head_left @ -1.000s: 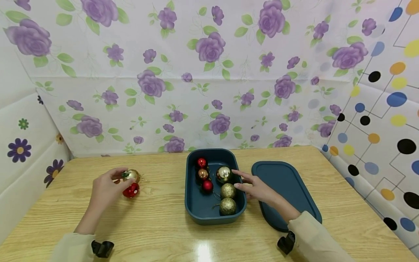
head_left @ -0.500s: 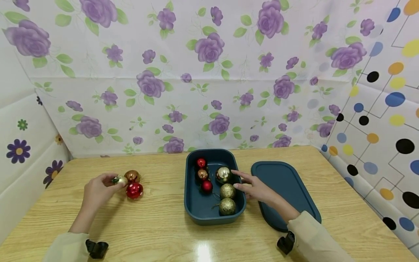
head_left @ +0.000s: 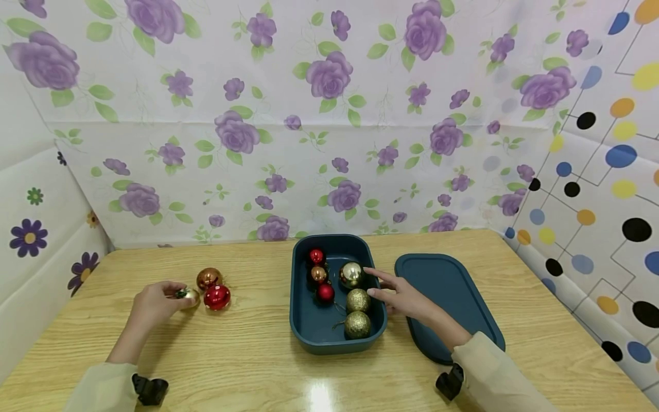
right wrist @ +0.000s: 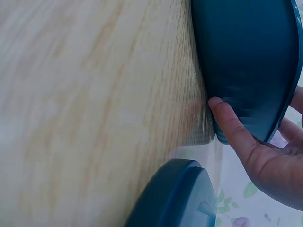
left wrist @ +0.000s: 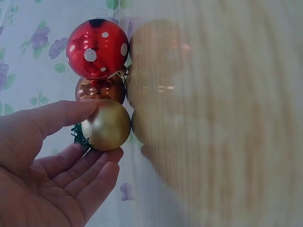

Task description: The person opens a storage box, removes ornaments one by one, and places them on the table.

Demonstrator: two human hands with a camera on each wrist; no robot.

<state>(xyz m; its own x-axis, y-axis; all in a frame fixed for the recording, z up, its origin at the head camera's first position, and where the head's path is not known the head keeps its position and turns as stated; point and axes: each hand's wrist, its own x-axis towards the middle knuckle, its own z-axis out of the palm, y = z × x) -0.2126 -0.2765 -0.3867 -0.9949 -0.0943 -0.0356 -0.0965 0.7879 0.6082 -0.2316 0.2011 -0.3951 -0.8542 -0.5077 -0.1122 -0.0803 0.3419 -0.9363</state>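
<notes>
In the head view, my left hand (head_left: 157, 306) pinches a gold Christmas bauble (head_left: 190, 296) between thumb and fingers at the table's left. Green tinsel at its top shows in the left wrist view, where the bauble (left wrist: 111, 125) is low against the tabletop. Right beside it sit a copper bauble (head_left: 209, 278) and a red bauble with white dots (head_left: 217, 297). My right hand (head_left: 404, 294) holds the right wall of a dark blue box (head_left: 306, 343), some fingers over the rim. One digit (right wrist: 232, 125) presses the outer wall in the right wrist view.
Inside the box, two small red baubles (head_left: 325, 293) and a copper one (head_left: 318, 275) line the left; a shiny gold bauble (head_left: 352, 275) and two glittery gold ones (head_left: 357, 325) line the right. A dark blue lid (head_left: 448, 292) lies right of the box. Patterned cloth (head_left: 288, 171) stands behind.
My left hand has drawn the gold bauble left from the copper one, then lowered it toward the front. The red dotted bauble has rolled slightly right. My right hand stays at the box.
</notes>
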